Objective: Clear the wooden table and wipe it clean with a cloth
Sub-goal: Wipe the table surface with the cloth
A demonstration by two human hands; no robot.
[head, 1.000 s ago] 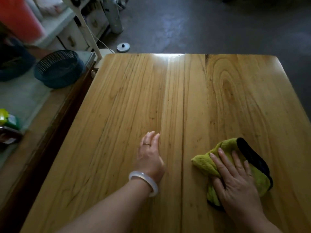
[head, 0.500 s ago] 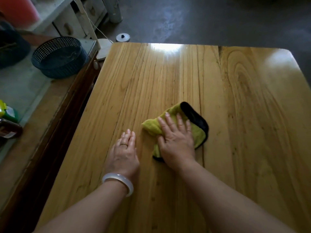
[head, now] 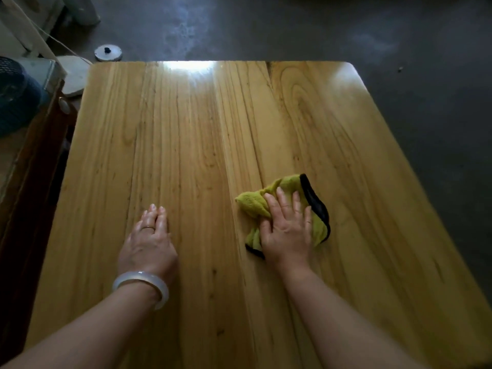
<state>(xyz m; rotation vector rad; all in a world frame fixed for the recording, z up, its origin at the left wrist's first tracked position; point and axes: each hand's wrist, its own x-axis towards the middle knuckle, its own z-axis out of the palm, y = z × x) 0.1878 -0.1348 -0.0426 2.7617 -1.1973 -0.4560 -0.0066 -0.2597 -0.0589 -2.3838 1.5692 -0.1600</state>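
The wooden table [head: 202, 123] fills most of the view, its top bare apart from the cloth. A crumpled yellow-green cloth [head: 254, 205] with a black edge lies right of the middle, near me. My right hand [head: 286, 227] presses flat on it with fingers spread and straight. My left hand [head: 149, 241], with a ring and a pale bangle on the wrist, rests flat on the bare wood to the cloth's left, fingers together.
A dark blue mesh basket [head: 16, 99] stands on a lower surface past the table's left edge. A round metal lid [head: 108, 52] lies on the dark floor beyond the far left corner. Floor surrounds the far and right sides.
My right hand has slid the cloth to the right, away from my left hand. The left hand stays flat on the wood. The view has shifted right.
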